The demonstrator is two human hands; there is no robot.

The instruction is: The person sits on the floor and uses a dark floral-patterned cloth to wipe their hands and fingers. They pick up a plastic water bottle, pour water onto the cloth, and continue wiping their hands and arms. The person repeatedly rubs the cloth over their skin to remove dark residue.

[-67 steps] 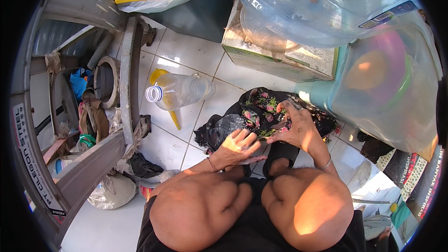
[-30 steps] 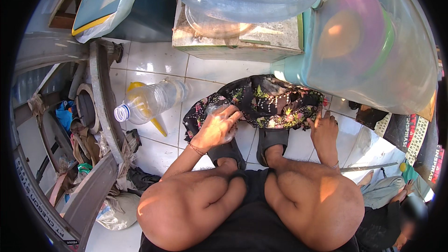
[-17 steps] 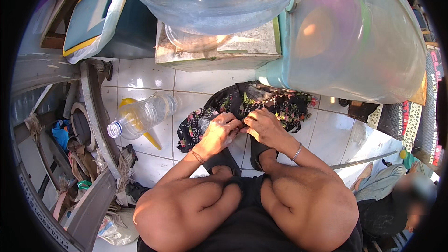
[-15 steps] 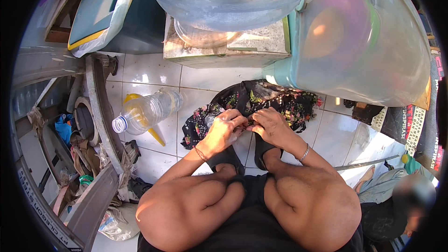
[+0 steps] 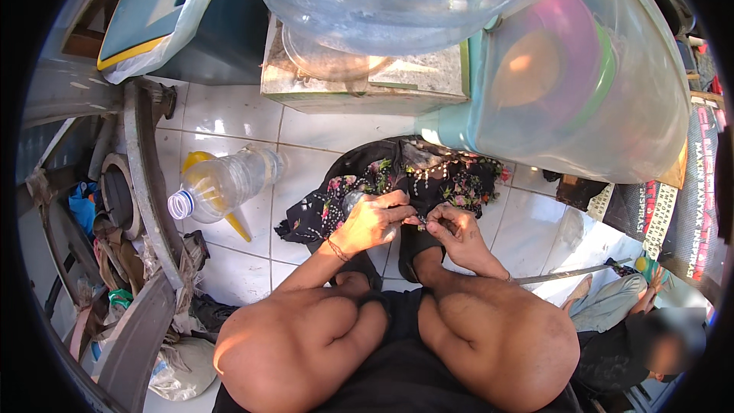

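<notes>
Nearest me on the feed are bare knees (image 5: 279, 344), with dark sandals (image 5: 367, 268) just past them. Beyond, the left grip (image 5: 375, 222) points toward 2 o'clock and the right grip (image 5: 460, 235) toward 10, fingers curled, tips close together. I can't tell whether either is clenched on something; whatever sits between the tips is too small to make out. A clear, glassy patch (image 5: 352, 200) shows beside the left knuckles.

The relation I watch is to the black cloth (image 5: 378, 172): it lies on the tiled floor (image 5: 310, 128), its bulk toward 11 o'clock from the tips, its long axis slanting from 8 to 2. The left grip overlaps it more; the right is at its near edge. It looks thin and soft, rumpled, printed with flowers and pale dots.

At half past nine a clear, ribbed bottle (image 5: 233, 183) lies sideways, mouth toward 8, beside a smooth yellow funnel-like thing (image 5: 238, 227). Farther, near 12, are a stained, square-edged box (image 5: 367, 99) and a bluish see-through jug (image 5: 382, 4); a cloudy tub (image 5: 642, 88) stands between 1 and 2.
</notes>
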